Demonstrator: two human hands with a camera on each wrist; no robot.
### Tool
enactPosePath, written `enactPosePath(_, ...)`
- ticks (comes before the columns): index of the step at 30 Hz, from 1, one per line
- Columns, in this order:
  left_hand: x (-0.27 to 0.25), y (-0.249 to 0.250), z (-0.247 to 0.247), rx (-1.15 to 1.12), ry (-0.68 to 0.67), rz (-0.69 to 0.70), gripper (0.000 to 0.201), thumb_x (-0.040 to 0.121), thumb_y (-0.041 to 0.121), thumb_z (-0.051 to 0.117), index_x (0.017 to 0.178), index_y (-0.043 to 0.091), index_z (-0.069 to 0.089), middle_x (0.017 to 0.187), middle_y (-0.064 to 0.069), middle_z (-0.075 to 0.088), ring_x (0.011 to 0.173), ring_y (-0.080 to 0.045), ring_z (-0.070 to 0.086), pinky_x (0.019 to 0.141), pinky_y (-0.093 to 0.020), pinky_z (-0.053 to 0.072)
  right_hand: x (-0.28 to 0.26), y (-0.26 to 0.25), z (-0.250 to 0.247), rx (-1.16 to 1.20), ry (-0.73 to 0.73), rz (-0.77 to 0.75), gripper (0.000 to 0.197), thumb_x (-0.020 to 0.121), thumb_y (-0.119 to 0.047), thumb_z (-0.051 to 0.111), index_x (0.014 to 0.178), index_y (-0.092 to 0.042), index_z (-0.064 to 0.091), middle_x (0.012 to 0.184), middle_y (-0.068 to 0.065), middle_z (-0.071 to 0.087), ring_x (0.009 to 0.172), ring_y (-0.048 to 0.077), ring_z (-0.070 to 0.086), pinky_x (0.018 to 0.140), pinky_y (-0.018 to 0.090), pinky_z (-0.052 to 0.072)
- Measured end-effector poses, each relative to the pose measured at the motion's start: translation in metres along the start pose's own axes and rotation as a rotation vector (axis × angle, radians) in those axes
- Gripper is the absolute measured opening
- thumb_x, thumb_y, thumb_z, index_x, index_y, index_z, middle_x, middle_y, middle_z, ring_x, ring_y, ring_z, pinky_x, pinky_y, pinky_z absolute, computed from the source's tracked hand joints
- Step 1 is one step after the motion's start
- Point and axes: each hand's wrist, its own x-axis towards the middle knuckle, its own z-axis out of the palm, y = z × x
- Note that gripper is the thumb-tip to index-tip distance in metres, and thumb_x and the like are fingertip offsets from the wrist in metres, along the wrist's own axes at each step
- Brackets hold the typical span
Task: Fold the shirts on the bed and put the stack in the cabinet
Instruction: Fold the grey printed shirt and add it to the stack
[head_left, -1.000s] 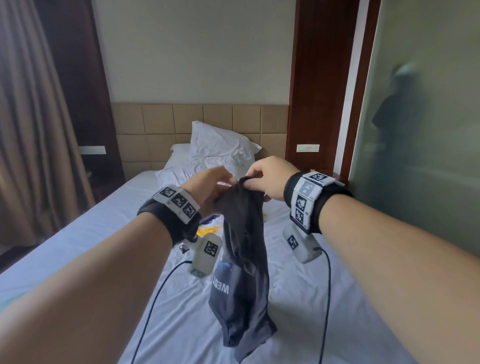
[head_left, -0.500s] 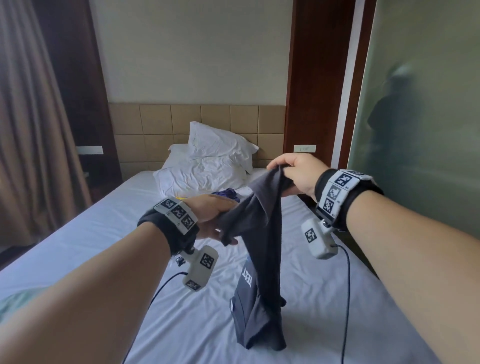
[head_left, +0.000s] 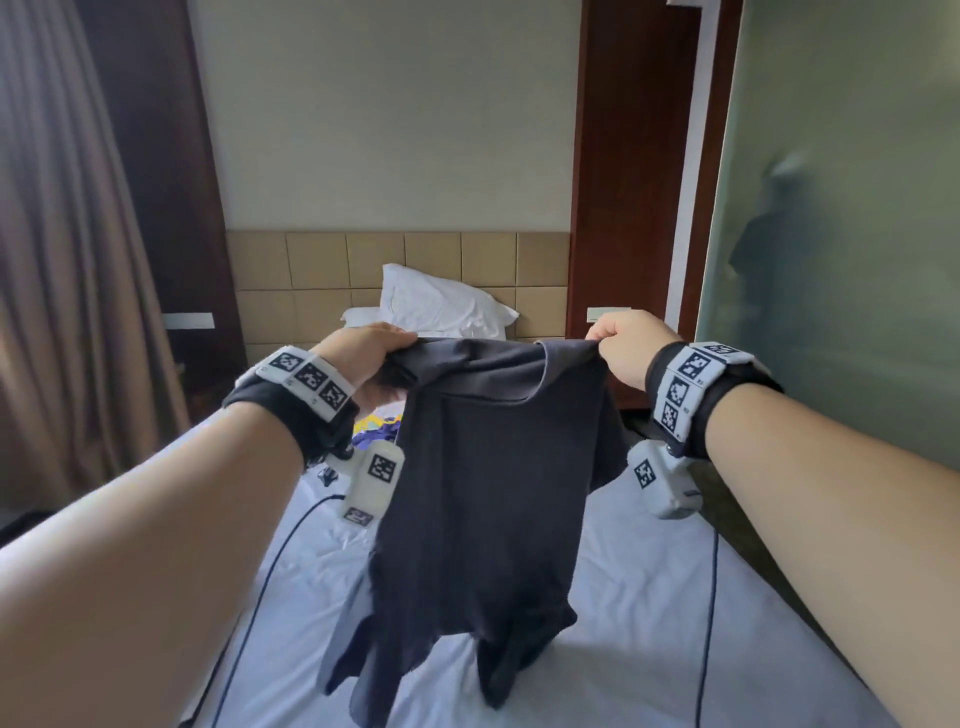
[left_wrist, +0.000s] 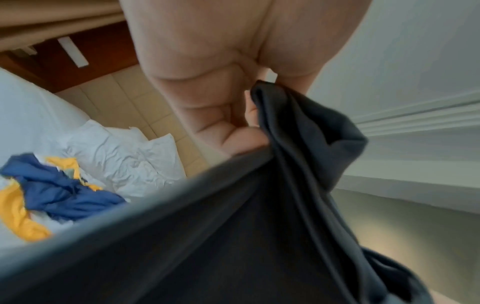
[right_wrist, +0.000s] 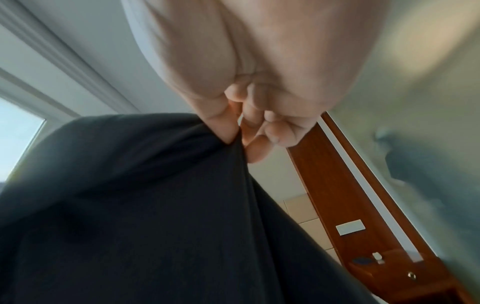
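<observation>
Fingers (right_wrist: 228, 125) of both hands now pinch the dark shirt's (head_left: 498, 493) shoulders wide apart; a second ago it hung bunched. Spread above the bed (head_left: 649, 597), it looks ready for laying flat.

Beyond my hands, a white pillow (head_left: 441, 306) leans on the tan tiled headboard (head_left: 317, 270). Brown curtains (head_left: 67, 270) hang off to my left; a frosted glass panel (head_left: 841, 223) stands to my right.
</observation>
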Motion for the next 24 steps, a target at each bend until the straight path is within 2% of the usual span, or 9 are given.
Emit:
enactPosePath(3,0.0,0.008,-0.019,0.208,0.031,0.039,0.02,0.097,0.017,0.068,0.08,0.016,0.059,0.067,-0.005,0.054,0.048,-0.018,0.05,0.038,-0.023,0.041,-0.003,-0.006,0.001,0.154,-0.032,0.014,0.03,0.086,0.0,0.047,0.079,-0.019,0.068,0.076,0.004,0.065,0.078,0.029,0.066,0.063,0.033,0.054)
enactPosePath(5,-0.001,0.012,-0.028,0.33,0.046,0.051,0.021,0.092,0.024,0.075,0.078,0.018,0.062,0.062,-0.003,0.055,0.047,-0.017,0.048,0.042,-0.024,0.04,-0.008,-0.012,0.002,0.222,-0.076,0.029,0.025,0.083,-0.001,0.048,0.081,-0.016,0.067,0.065,0.005,0.06,0.057,0.021,0.057,0.047,0.026,0.041)
enactPosePath(7,-0.004,0.017,-0.034,0.348,0.032,0.033,0.019,0.087,0.027,0.081,0.081,0.018,0.066,0.067,-0.003,0.061,0.055,-0.017,0.055,0.051,-0.028,0.046,-0.012,-0.017,0.005,0.288,-0.135,0.021,0.019,0.081,-0.001,0.052,0.082,-0.015,0.066,0.064,0.007,0.058,0.051,0.017,0.052,0.045,0.025,0.034)
enactPosePath(11,-0.015,0.026,-0.044,0.214,-0.073,-0.048,0.013,0.088,0.013,0.076,0.099,0.012,0.069,0.096,-0.009,0.071,0.089,-0.021,0.069,0.08,-0.038,0.057,-0.017,-0.024,0.005,0.319,-0.226,-0.018,0.012,0.082,0.001,0.066,0.086,-0.01,0.064,0.074,0.013,0.059,0.064,0.02,0.056,0.06,0.032,0.052)
enactPosePath(14,-0.02,0.031,-0.052,0.235,-0.164,-0.059,0.015,0.089,0.0,0.066,0.099,0.011,0.068,0.1,-0.011,0.069,0.093,-0.025,0.068,0.081,-0.04,0.057,-0.018,-0.026,0.002,0.359,-0.145,-0.004,0.014,0.072,-0.01,0.066,0.085,-0.014,0.064,0.082,0.013,0.062,0.079,0.028,0.061,0.081,0.05,0.059)
enactPosePath(16,-0.021,0.032,-0.056,0.323,-0.15,-0.006,0.016,0.09,-0.005,0.066,0.095,0.01,0.071,0.098,-0.014,0.069,0.088,-0.026,0.069,0.075,-0.038,0.059,-0.021,-0.028,0.002,0.405,-0.115,-0.003,0.025,0.063,-0.015,0.06,0.086,-0.02,0.066,0.081,0.008,0.062,0.079,0.027,0.058,0.069,0.046,0.055)
enactPosePath(19,-0.019,0.031,-0.063,0.437,-0.028,0.076,0.014,0.087,0.007,0.077,0.091,0.02,0.077,0.104,-0.014,0.074,0.091,-0.03,0.075,0.08,-0.042,0.061,-0.027,-0.034,0.004,0.465,-0.254,-0.013,0.044,0.077,0.009,0.048,0.102,-0.017,0.073,0.094,0.012,0.069,0.081,0.023,0.061,0.069,0.035,0.05)
enactPosePath(22,-0.014,0.03,-0.069,0.541,0.099,0.143,0.009,0.082,0.022,0.081,0.085,0.03,0.076,0.106,-0.016,0.074,0.095,-0.037,0.074,0.081,-0.056,0.062,-0.03,-0.034,0.004,0.448,-0.338,-0.063,0.03,0.083,0.013,0.057,0.087,-0.013,0.072,0.084,0.015,0.065,0.08,0.025,0.062,0.065,0.029,0.052)
enactPosePath(24,-0.012,0.032,-0.072,0.556,0.161,0.167,0.008,0.084,0.024,0.081,0.082,0.029,0.075,0.103,-0.013,0.074,0.093,-0.035,0.074,0.081,-0.055,0.062,-0.027,-0.029,0.003,0.406,-0.315,-0.083,0.02,0.081,0.005,0.069,0.079,-0.015,0.069,0.077,0.011,0.064,0.079,0.027,0.06,0.064,0.031,0.049)
